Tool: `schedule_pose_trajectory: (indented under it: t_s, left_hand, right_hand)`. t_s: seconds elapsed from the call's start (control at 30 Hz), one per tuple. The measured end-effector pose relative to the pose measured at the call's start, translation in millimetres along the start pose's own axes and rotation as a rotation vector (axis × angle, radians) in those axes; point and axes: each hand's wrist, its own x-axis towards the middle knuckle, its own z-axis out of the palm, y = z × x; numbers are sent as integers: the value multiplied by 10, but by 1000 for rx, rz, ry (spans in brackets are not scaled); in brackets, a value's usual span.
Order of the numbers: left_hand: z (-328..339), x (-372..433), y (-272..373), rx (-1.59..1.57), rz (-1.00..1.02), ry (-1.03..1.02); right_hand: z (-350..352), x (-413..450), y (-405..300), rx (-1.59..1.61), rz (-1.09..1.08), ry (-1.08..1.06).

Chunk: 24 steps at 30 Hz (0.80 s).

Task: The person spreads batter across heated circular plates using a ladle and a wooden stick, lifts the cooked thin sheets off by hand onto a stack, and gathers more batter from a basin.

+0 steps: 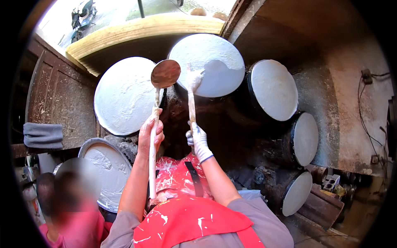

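My bare left hand [151, 135] is closed around the pale shaft of a long-handled ladle [165, 73], whose round metal head is raised over the right edge of the left round griddle [122, 96]. My right hand [198, 141], in a white knit glove with a blue cuff, grips the wooden handle of a batter-coated spreader [194, 80]. The spreader's head is over the left part of the centre griddle [214, 74]. White batter covers that griddle, rough at the top and smoother and wetter below. The left griddle bears a rough white layer. White splashes mark my red apron.
Several more white-covered round griddles [274, 90] curve down the right side. A large metal basin [107, 173] of white batter stands lower left, beside a person [77, 214] in pink. A grey cloth [42, 135] hangs at the left. Beyond lies a pale wooden ledge [149, 29].
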Motion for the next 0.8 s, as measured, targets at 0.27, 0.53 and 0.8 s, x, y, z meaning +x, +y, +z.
schedule_pose_trajectory:
  t_s: [0.27,0.53,0.8]
  left_hand:
    - [116,-79,-58,-69,-89,-87]
    - [277,-78,-318,-130,-85,-78]
    - [526,-60,-644,-187,-80,-21]
  right_hand:
    - [-924,-367,-479,-74,72,102]
    - [-483,-177,-499,-463,-41,-52]
    - [-1490,-158,-1163,-490,69,17]
